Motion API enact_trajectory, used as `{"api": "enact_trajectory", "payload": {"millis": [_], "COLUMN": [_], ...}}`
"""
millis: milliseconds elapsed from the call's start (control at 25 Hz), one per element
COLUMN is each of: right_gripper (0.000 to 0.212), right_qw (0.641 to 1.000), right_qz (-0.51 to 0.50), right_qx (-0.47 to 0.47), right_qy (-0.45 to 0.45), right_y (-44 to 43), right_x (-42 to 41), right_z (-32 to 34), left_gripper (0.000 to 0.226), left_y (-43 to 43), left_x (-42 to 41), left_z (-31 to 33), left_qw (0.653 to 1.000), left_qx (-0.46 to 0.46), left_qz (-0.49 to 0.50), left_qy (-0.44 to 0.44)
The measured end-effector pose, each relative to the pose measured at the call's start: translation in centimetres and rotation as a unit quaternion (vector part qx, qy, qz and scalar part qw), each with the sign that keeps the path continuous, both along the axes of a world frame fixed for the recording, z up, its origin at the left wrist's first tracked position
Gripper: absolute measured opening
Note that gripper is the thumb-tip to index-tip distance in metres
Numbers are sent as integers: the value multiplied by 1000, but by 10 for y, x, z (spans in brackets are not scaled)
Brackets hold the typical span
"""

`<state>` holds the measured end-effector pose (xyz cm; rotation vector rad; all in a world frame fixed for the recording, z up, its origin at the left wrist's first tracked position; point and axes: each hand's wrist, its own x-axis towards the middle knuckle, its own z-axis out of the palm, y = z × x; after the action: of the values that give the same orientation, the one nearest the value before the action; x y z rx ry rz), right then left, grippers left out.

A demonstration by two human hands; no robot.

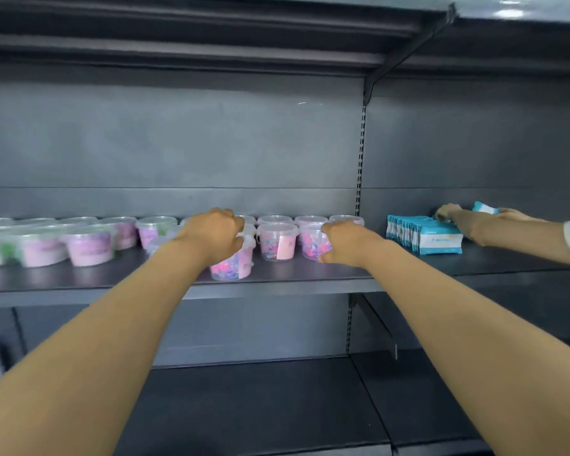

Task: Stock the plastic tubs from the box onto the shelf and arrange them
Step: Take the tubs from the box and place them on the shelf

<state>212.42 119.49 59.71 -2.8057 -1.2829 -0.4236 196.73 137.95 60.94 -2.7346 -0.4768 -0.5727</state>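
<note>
The left hand (211, 235) curls over the front tub (232, 267), which stands forward of the row, near the shelf (277, 285) edge. The right hand (343, 243) grips the end tub (310, 245), level with the middle tub (277, 241). The front tub likely needs pushing straight back.

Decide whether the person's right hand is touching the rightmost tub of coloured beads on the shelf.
Touching. In the head view the right hand curls its fingers round the tub.

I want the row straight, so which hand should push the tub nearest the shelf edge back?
Left. The left hand grips that front tub; the right hand holds a second tub further right, in the row.
</note>
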Motion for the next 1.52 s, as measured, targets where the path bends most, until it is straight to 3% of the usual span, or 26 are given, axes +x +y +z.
{"api": "enact_trajectory", "payload": {"millis": [360, 640, 800, 1120, 1320, 1520], "right_gripper": [59, 53, 53, 51, 71, 42], "right_qw": [995, 984, 978, 957, 920, 896], "right_qz": [83, 117, 103, 4, -73, -125], "right_qx": [-11, -46, -89, -182, -189, -194], "right_qy": [51, 129, 158, 227, 336, 380], "right_y": [-19, 15, 61, 134, 125, 91], "right_x": [-189, -277, -301, -332, -347, -353], "right_z": [-63, -153, -225, -359, -430, -489], "left_gripper": [39, 33, 33, 35, 34, 32], "left_y": [-35, 5, 52, 150, 162, 148], "left_x": [-200, -312, -335, -348, -331, -312], "left_z": [-79, -177, -234, -368, -434, -496], "left_qw": [993, 974, 960, 927, 881, 819], "left_qx": [-80, -168, -220, -286, -405, -511], "left_qz": [67, 123, 131, 67, 49, 61], "left_qy": [59, 92, 111, 235, 240, 253]}}
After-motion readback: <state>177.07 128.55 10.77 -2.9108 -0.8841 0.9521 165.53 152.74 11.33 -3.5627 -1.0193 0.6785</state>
